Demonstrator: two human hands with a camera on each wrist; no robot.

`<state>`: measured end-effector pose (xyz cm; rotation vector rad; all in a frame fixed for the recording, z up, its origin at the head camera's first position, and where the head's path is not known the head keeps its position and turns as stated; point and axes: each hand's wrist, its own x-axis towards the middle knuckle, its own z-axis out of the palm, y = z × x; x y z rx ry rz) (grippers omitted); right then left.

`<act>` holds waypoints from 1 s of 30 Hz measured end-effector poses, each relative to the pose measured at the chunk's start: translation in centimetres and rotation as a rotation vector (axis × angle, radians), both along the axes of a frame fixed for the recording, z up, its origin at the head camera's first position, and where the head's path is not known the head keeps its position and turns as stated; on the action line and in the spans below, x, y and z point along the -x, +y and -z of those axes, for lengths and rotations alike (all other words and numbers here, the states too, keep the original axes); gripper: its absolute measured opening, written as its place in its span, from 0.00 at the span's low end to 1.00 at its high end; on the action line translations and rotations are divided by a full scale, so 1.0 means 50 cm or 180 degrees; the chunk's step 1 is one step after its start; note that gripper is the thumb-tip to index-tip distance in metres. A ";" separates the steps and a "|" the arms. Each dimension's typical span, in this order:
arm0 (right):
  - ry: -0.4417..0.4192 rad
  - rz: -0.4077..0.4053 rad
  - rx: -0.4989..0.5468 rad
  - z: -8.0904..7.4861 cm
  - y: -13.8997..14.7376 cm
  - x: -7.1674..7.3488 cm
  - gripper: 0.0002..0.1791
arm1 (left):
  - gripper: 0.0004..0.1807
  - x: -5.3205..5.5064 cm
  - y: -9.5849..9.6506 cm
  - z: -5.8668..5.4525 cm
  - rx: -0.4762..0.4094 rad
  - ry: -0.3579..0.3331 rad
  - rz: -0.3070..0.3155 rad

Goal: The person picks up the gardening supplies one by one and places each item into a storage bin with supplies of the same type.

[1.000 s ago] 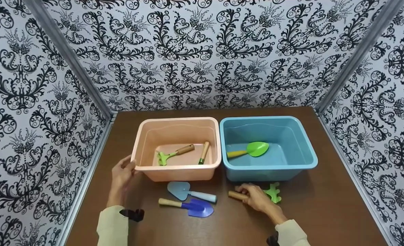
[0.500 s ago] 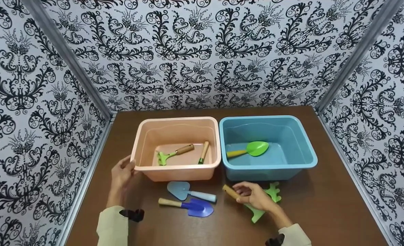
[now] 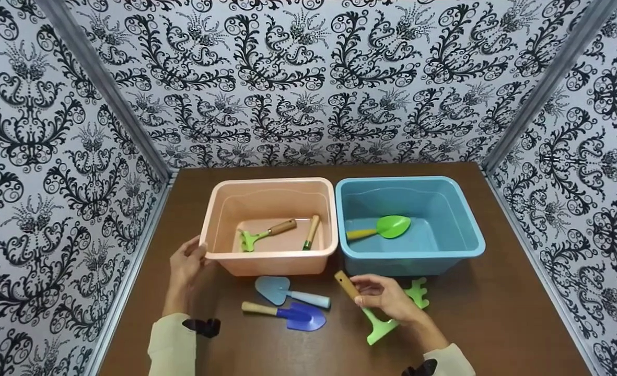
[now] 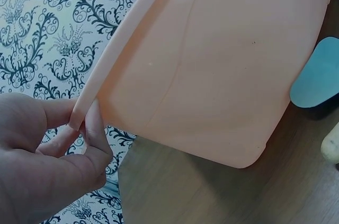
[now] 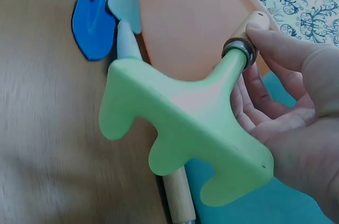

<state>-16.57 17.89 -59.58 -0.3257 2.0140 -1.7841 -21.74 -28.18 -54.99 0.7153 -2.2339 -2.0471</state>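
My left hand (image 3: 185, 266) pinches the left front rim of the peach bin (image 3: 271, 265); the left wrist view shows thumb and fingers (image 4: 95, 134) on either side of that rim. In my right hand (image 3: 392, 300) is a green hand rake (image 3: 379, 329), held by its wooden handle (image 3: 346, 284) in front of the blue bin (image 3: 407, 266). Its three-toothed head (image 5: 185, 113) is large in the right wrist view, tilted above the table. A second green rake (image 3: 418, 293) lies beyond the right hand, its handle (image 5: 179, 195) partly covered by the held one.
A light blue trowel (image 3: 274, 290) and a dark blue trowel (image 3: 305, 316) lie in front of the peach bin. Inside that bin are a small green rake (image 3: 253, 239) and a wooden-handled tool (image 3: 312, 232). The blue bin contains a green trowel (image 3: 392, 226).
My right hand has lifted the held rake off the table and turned it, so the handle points up-left and the head has swung toward me. The left hand stays on the rim.
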 end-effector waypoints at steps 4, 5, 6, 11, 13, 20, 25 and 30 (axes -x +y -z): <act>-0.0020 -0.0012 0.0135 -0.013 -0.007 -0.001 0.30 | 0.27 0.003 0.000 0.003 0.0009 -0.0012 -0.0024; -0.0034 -0.0007 0.0163 -0.017 -0.009 -0.002 0.30 | 0.27 0.004 0.001 0.003 -0.0001 -0.0004 -0.0039; -0.0043 0.0009 0.0183 -0.021 -0.010 -0.002 0.30 | 0.27 0.004 0.001 0.004 -0.0011 0.0006 -0.0053; -0.0029 0.0073 0.0142 -0.043 -0.015 0.000 0.31 | 0.28 0.005 0.002 0.004 -0.0070 0.0026 -0.0071; -0.0004 0.0074 0.0098 -0.050 -0.016 0.002 0.31 | 0.28 0.005 0.002 0.004 -0.0079 0.0013 -0.0061; 0.0052 0.0034 0.0324 -0.069 -0.019 0.010 0.30 | 0.28 0.003 -0.001 0.003 -0.0062 0.0003 -0.0026; 0.0177 0.0052 0.0497 -0.079 -0.020 0.020 0.31 | 0.27 0.002 -0.001 0.003 -0.0023 0.0000 -0.0016; 0.0265 0.0131 0.0382 -0.094 -0.029 0.031 0.30 | 0.27 0.003 -0.003 -0.003 0.0019 -0.0066 0.0028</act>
